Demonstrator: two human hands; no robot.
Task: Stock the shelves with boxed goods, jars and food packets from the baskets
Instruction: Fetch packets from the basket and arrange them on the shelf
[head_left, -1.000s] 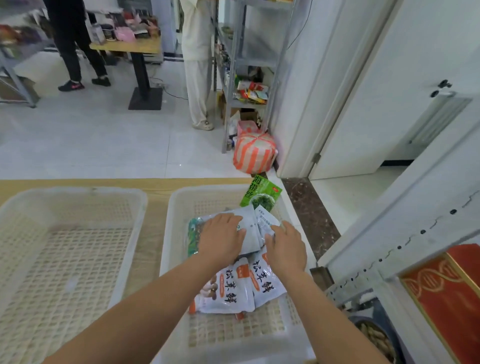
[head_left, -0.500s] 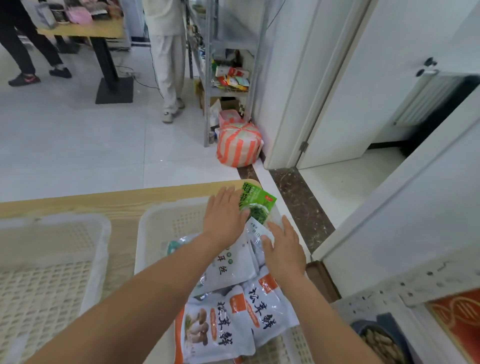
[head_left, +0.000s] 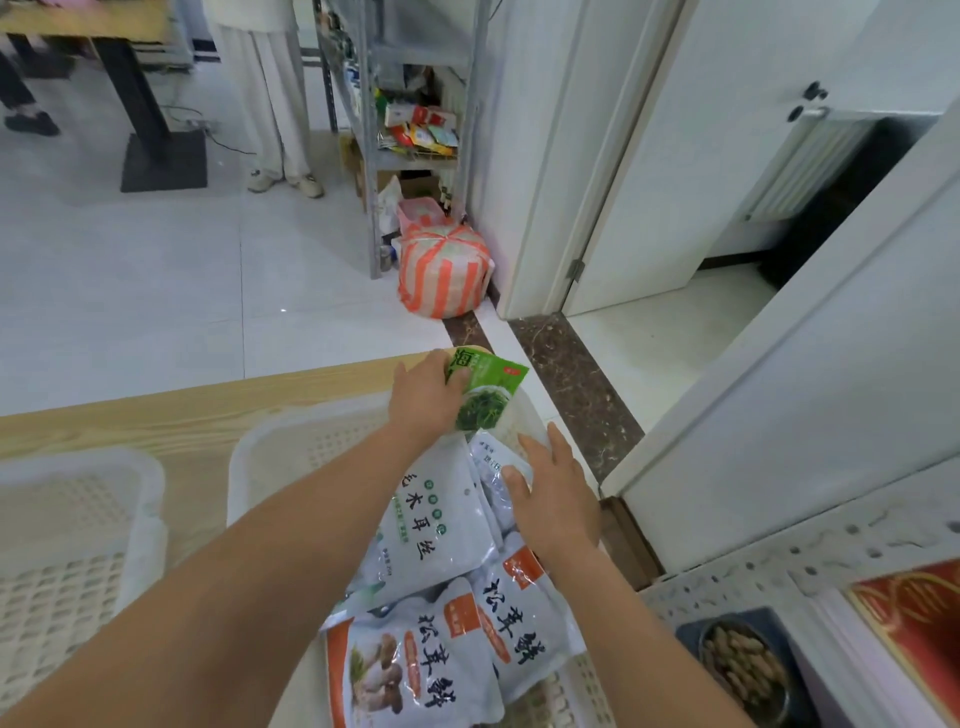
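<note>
**Left hand reaches the green packet**

A pale tiled floor (head_left: 156, 291) fills the upper half of the frame. A metal rack (head_left: 415, 119) of mixed goods stands at top centre, with an orange-striped bag (head_left: 444, 270) at its foot. The wooden desk (head_left: 197, 415) crosses the middle left and carries two white lattice baskets. The empty basket (head_left: 72, 525) sits at lower left. The stocked basket (head_left: 260, 457) sits at lower centre, with white packets (head_left: 436, 525) heaped over its right side. The shelf (head_left: 753, 566) to be filled shows only as a perforated white rail at lower right (a bowl of nuts (head_left: 743, 670) sits beneath it).

A second ago both hands lay on the white packets. Since then the left hand (head_left: 426, 400) has gone forward to the basket's far right corner, just above centre frame. Its fingers now curl over the left edge of the green packet (head_left: 491, 395), gripping it where it leans on the rim. The right hand (head_left: 558, 501) has stayed put, with its fingers spread flat on the white packets and holding nothing.

I judge that the green packet has been chosen as the next item, though it has not yet left the basket. The flat right hand probably keeps the slippery heap from sliding as the packet is lifted.
</note>
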